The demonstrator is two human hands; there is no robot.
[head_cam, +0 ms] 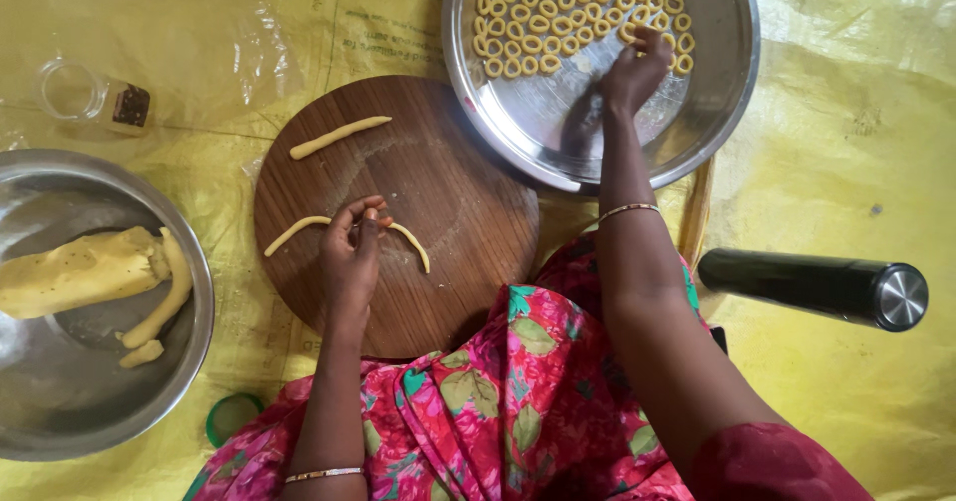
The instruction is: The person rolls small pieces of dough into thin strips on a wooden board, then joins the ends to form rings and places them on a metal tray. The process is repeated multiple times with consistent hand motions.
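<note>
A round wooden board (448, 192) lies in front of me. A long thin rope of yellow dough (294, 232) curves across it, and my left hand (351, 257) pinches that rope near its middle. A shorter dough rope (339, 135) lies apart at the board's far left. My right hand (635, 68) reaches into a steel plate (717, 113) at the upper right and holds a small dough ring (629, 33) at the edge of several rows of dough rings (558, 13).
A steel bowl (60, 391) at the left holds a lump of yellow dough (85, 272) and some strips. A black cylinder with a steel cap (812, 287) lies at the right. A clear jar (95, 98) and a green lid (231, 416) rest on the yellow sheet (846, 162).
</note>
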